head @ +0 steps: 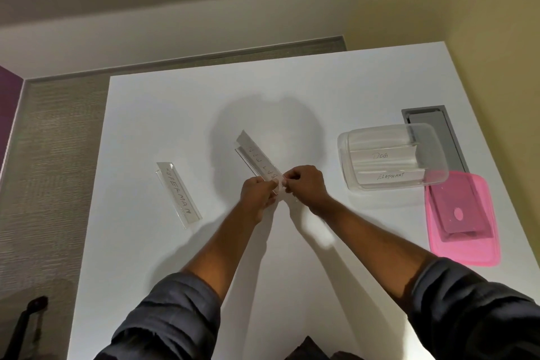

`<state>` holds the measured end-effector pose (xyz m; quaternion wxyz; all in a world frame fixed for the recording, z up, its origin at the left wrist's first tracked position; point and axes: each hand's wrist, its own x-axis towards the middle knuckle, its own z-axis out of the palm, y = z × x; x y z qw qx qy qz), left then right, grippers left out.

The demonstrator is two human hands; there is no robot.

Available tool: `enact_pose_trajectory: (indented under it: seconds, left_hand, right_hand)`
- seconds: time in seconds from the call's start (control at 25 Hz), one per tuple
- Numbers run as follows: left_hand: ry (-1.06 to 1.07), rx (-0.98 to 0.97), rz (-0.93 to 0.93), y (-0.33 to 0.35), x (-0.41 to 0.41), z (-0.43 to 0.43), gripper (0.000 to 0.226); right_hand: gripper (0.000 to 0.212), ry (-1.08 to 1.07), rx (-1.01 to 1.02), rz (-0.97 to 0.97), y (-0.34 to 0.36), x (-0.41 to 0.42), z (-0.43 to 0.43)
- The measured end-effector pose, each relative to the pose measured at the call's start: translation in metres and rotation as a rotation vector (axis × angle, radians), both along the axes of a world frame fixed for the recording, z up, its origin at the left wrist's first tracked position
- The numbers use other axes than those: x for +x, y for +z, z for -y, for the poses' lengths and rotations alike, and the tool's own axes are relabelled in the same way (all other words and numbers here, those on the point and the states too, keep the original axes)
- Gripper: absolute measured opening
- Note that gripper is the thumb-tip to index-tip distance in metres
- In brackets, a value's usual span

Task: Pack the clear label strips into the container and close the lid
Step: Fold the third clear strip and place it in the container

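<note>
Desk (175, 114), white, is seen from above. A clear label strip marked SUPERMAN (178, 195) lies flat at the left, well apart from everything else, its long axis running from far-left to near-right. A second strip (258, 162) is pinched at its near end by both the left hand (258, 193) and the right hand (305, 184), fingers closed on it, its far end pointing up-left. A clear container (393, 156) at the right holds strips marked DOG and ELEPHANT, lying crosswise. Its pink lid (463, 218) rests just beside it, near the desk's right edge. Open desk is left between hands and container.
</note>
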<state>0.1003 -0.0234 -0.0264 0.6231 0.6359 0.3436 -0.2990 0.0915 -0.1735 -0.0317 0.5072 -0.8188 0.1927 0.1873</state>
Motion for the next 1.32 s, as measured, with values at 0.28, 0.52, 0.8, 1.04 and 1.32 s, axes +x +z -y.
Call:
enact_pose_trajectory:
  seconds: [0.28, 0.52, 0.8, 1.04, 1.32]
  left_hand:
    - [0.044, -0.152, 0.056, 0.007, -0.002, -0.003, 0.032]
    - [-0.070, -0.073, 0.129, 0.015, -0.007, -0.006, 0.056]
    - [-0.411, 0.155, 0.297, 0.028, -0.002, -0.020, 0.066]
    - [-0.859, 0.463, 0.461, 0.043, 0.008, -0.037, 0.074]
    - [-1.123, 0.619, 0.556, 0.060, 0.010, -0.033, 0.074]
  right_hand:
    - [0.009, -0.216, 0.445, -0.109, 0.011, -0.017, 0.000]
    - [0.016, -0.269, 0.633, -0.162, 0.019, -0.037, -0.004]
    - [0.022, -0.109, 0.414, -0.082, 0.040, -0.040, 0.029]
    - [0.029, 0.141, -0.135, 0.236, 0.073, -0.012, 0.080]
    - [0.067, 0.498, -0.575, 0.445, 0.090, 0.000, 0.111]
